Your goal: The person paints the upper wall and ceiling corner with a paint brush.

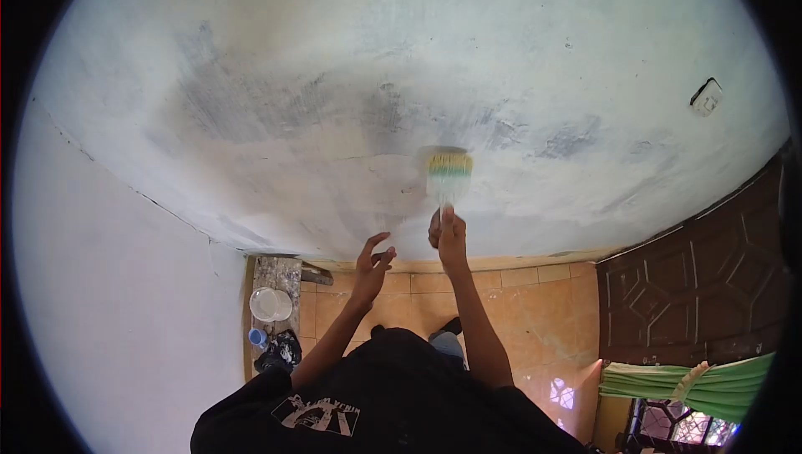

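My right hand [448,233] is wrapped round the handle of a wide paintbrush [450,172], whose yellow and green bristles point up at the wall. The bristles are at or close to the wall [535,195]; contact cannot be told. Grey, streaky patches mark the pale wall around and above the brush. To the left of the brush, my left hand [373,263] is raised near the lower wall with its fingers apart and nothing in them.
A worn wooden bench [288,270] at the lower left bears a white tub [271,304], a blue cup [257,337] and a black bag [284,351]. A dark carved door [693,287], green curtain [727,387] and wall switch [707,97] are on the right. Orange tiles [518,312] cover the floor.
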Available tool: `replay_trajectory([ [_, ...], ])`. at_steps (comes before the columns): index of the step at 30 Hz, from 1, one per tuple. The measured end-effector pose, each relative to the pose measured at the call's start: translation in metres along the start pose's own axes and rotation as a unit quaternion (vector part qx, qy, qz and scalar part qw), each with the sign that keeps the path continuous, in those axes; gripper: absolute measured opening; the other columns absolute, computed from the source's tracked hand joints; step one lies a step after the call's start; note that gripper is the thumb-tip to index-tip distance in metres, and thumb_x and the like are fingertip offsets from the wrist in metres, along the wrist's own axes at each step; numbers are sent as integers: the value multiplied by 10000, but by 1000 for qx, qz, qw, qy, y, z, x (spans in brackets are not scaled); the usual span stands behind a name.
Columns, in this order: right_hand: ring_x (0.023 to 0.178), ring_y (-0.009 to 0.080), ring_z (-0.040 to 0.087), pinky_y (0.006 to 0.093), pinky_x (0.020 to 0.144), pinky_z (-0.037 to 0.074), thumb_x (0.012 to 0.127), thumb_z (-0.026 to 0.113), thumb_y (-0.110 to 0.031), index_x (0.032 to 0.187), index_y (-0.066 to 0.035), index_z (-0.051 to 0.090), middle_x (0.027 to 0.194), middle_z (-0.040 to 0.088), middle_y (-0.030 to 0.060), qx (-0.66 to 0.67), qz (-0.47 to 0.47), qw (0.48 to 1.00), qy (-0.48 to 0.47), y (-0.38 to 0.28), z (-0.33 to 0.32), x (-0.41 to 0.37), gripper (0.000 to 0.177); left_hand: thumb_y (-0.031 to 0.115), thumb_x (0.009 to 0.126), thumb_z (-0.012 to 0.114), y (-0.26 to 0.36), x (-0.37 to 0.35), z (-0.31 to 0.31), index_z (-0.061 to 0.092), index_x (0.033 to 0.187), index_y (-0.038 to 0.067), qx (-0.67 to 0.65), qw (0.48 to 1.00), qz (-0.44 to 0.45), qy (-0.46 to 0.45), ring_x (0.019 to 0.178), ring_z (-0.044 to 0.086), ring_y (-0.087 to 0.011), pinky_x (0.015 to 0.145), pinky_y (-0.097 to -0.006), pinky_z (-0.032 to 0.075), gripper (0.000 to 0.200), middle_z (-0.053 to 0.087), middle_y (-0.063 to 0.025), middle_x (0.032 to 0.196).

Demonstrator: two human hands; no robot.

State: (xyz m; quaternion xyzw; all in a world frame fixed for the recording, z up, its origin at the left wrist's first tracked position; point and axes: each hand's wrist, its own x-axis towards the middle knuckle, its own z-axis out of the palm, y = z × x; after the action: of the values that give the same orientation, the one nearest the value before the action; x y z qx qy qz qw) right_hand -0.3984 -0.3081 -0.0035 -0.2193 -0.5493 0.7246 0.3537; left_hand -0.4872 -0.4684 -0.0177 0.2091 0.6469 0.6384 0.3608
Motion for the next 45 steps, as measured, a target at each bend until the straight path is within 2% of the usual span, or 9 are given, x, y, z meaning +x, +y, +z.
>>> replay_trajectory([
  [5,400,52,257,233,378,211,983,352,-553,589,-148,319,486,277,-56,-77,7,996,40,64,-8,10,565,232,939,588,12,-3,-27,467,1332,99,-11,1000,19,16,991,586,-156,803,-305,484,432,532,-48,1271],
  [11,390,49,298,221,373,239,969,373,-570,610,-146,353,482,302,-56,-61,180,981,50,112,-5,-54,557,209,938,580,7,5,-80,521,1272,90,32,997,67,22,976,588,-133,784,-281,476,360,590,-32,1196],
  [17,394,42,267,223,374,224,989,358,-533,622,-138,351,488,282,-59,-41,-21,999,1,4,42,6,540,273,945,589,14,0,-101,574,1133,76,21,995,74,62,948,591,-122,780,-286,464,273,617,-26,1091],
  [21,385,50,276,230,367,228,988,359,-533,608,-131,350,472,297,-52,-108,-59,992,0,50,31,23,553,296,945,588,13,-15,-91,574,1134,80,-3,995,53,82,955,593,-125,793,-291,456,287,618,-28,1086],
  [25,370,51,259,233,359,219,989,362,-531,595,-155,343,466,280,-57,-117,82,989,30,138,12,-23,545,234,938,561,-3,-27,-89,558,1171,95,-31,992,31,119,969,582,-145,799,-283,450,271,616,-41,1087],
  [28,377,48,262,234,366,209,986,366,-533,596,-151,335,472,275,-64,-63,139,988,8,124,27,-51,547,313,936,597,-4,-36,-95,574,1136,84,-29,990,25,138,965,593,-127,798,-289,450,305,625,-26,1072],
  [33,440,47,303,230,413,244,1018,345,-460,638,-118,365,519,308,-55,-87,-13,996,-28,36,66,-5,512,279,939,593,-4,-38,-96,578,1125,79,-13,991,43,129,947,591,-118,790,-269,446,273,628,-17,1052],
  [42,386,51,292,226,376,239,976,389,-545,638,-136,388,482,301,-58,-73,129,989,-26,147,33,-38,530,243,951,576,-10,-73,-51,580,1118,77,-27,991,60,116,927,586,-108,778,-261,450,235,628,-16,1037],
  [45,375,53,286,231,367,237,968,388,-563,644,-137,402,477,291,-59,-60,96,993,-43,138,39,-40,535,257,951,576,-24,-84,-55,579,1115,79,-41,990,44,129,925,584,-105,775,-258,446,242,631,-20,1044],
])
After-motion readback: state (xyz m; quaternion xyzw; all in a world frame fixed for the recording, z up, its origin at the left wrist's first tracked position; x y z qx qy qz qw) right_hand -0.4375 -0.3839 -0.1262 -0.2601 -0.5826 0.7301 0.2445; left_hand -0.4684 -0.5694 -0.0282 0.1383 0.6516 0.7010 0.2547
